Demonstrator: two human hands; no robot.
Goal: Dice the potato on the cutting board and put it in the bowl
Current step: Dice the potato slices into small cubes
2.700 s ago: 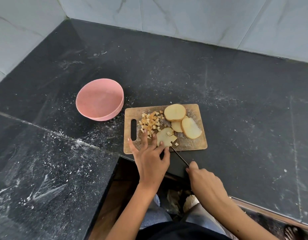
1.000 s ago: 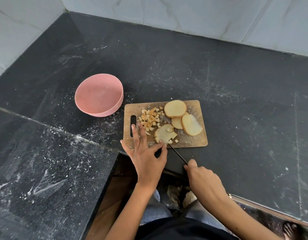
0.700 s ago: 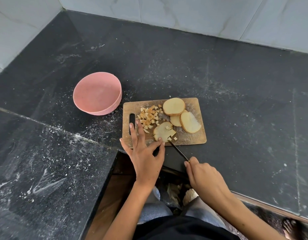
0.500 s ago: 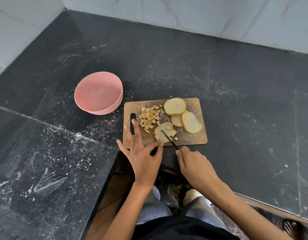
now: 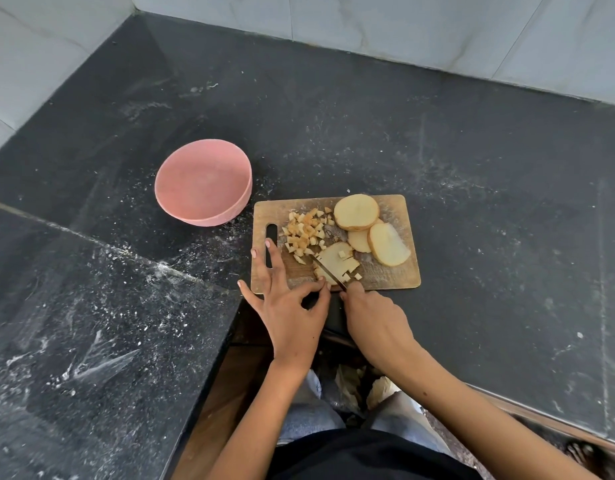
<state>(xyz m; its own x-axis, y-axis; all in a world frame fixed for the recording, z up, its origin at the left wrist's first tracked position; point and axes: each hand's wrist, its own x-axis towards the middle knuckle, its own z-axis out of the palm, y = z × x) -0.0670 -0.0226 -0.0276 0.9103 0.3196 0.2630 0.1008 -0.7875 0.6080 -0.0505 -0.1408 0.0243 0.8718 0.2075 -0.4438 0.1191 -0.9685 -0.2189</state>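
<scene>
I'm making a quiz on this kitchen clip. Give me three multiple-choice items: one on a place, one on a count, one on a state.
1. Where is the pink bowl?
A. left of the cutting board
B. on the board
C. right of it

2. How many uncut potato slices?
A. one
B. three
C. six

3. What is in the bowl?
A. dice
B. slices
C. nothing

Key: 1 A, it stands on the counter beside the board's handle end. 2 B, three lie at the board's right. 3 C, the diced potato is all on the board.
</scene>
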